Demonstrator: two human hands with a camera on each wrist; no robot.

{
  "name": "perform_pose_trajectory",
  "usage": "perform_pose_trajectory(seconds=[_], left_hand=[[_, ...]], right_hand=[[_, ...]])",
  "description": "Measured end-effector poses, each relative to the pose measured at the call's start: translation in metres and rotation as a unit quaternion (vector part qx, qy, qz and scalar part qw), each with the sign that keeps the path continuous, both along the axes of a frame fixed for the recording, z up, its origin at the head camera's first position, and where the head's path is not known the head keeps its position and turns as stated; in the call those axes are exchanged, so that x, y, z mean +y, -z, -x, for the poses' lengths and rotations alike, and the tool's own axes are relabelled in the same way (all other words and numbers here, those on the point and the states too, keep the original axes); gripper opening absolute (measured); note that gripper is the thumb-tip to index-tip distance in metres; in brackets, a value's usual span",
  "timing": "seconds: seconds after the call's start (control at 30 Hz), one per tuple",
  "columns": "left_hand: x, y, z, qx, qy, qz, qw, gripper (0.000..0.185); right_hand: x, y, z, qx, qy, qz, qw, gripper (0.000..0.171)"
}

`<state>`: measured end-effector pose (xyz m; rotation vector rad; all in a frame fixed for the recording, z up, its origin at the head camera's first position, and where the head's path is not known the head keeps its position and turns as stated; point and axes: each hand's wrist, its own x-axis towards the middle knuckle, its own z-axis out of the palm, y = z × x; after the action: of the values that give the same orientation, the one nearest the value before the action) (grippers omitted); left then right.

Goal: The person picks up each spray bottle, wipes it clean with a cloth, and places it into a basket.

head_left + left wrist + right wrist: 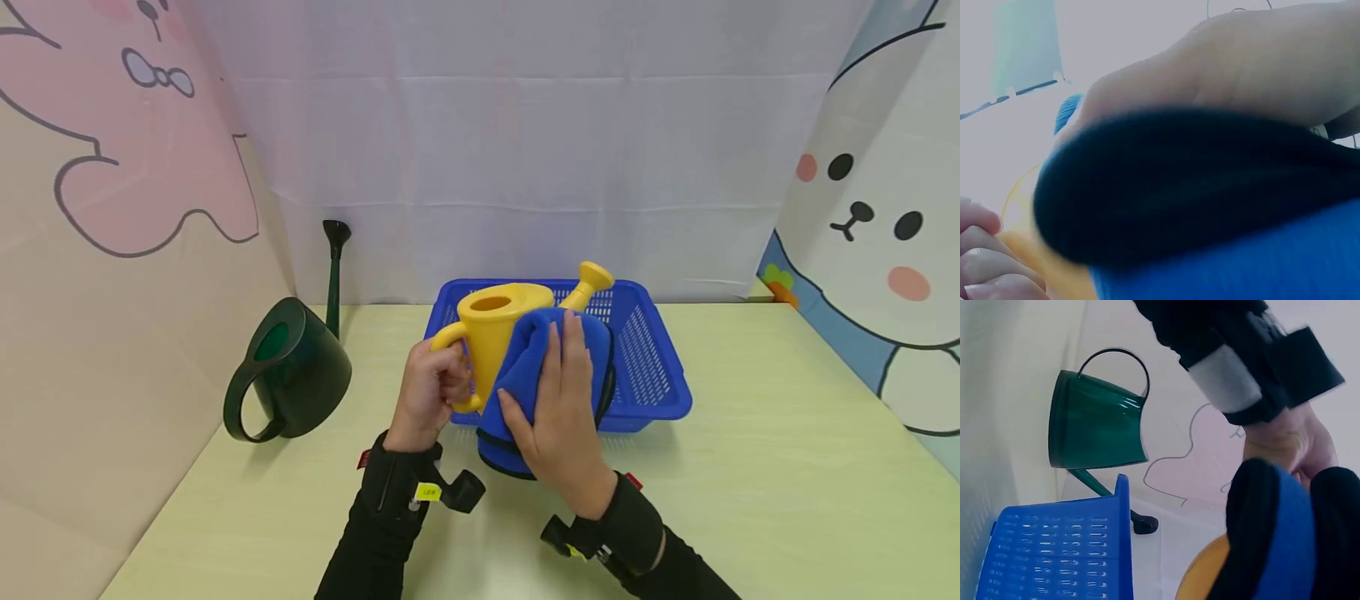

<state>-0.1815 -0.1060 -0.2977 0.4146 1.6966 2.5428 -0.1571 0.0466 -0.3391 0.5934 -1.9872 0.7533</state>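
Observation:
My left hand (427,396) grips the handle of a yellow watering can (487,346), with its fingers curled round it. The can is upright in front of the blue basket (671,404), overlapping it in the head view, and its spout points to the right. Against the can's right side lies a folded blue cloth (516,379) with dark edging. My right hand (558,417) presses flat on that cloth, fingers straight and thumb spread. In the left wrist view, the cloth's blurred dark edge (1179,187) hides much of the can.
A dark green watering can (318,383) stands to the left on the pale table (787,450), its long spout towards the back. A white curtain (525,167) hangs behind, and printed cartoon panels flank both sides.

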Motion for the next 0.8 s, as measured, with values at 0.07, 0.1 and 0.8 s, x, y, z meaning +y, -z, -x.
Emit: perform_pose_trajectory(seconds=[0.07,0.1,0.8], left_hand=[[0.002,0.001,0.001,-0.003,0.001,-0.002,1.0,0.03],[0.002,0.001,0.001,-0.005,0.002,-0.002,1.0,0.03],[0.001,-0.002,-0.003,-0.014,0.008,-0.003,0.9999,0.029]], right_hand=[[-0.004,0.003,-0.002,0.021,0.031,-0.03,0.999,0.07],[-0.006,0.004,-0.003,0.028,0.041,-0.044,0.998,0.068],[0.001,0.001,-0.005,0.028,-0.018,-0.026,0.999,0.059]])
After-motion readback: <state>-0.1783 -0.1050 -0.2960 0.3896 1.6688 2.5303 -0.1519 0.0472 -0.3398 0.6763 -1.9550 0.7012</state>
